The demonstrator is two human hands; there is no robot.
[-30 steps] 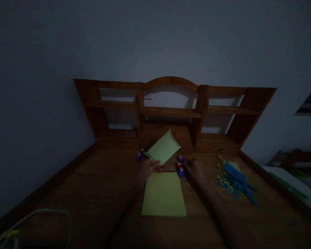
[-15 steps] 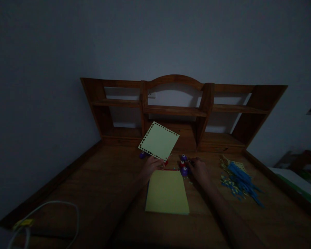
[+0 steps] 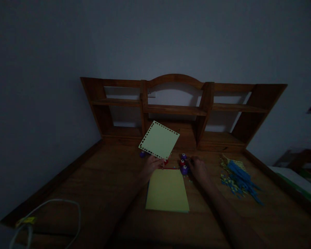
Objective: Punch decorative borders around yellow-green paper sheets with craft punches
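The punched pale-yellow sheet [image 3: 159, 140] is raised at a slant just beyond the left hand [image 3: 149, 167], its lowest corner pinched between the fingers and most of its face reaching up and away from them. Two visible edges carry rows of small cut-outs. That grip looks best kept light and close to the corner: squeezing harder could crease the paper, and pulling sideways might tear the thin margin outside the holes.

Right of those fingers, past a gap, sit a red craft punch [image 3: 182, 162] and two purple ones, the nearer purple punch [image 3: 184, 169] and the farther purple punch [image 3: 184, 156]. The right hand [image 3: 198, 169] is just beside this cluster, fingers curled; whether they pinch anything I cannot tell.

Nearer the person than the left fingertips, the yellow paper stack [image 3: 167, 190] lies flat on the worktop [image 3: 93, 193]. Well right of the right fingers are the blue paper strips [image 3: 239, 176].
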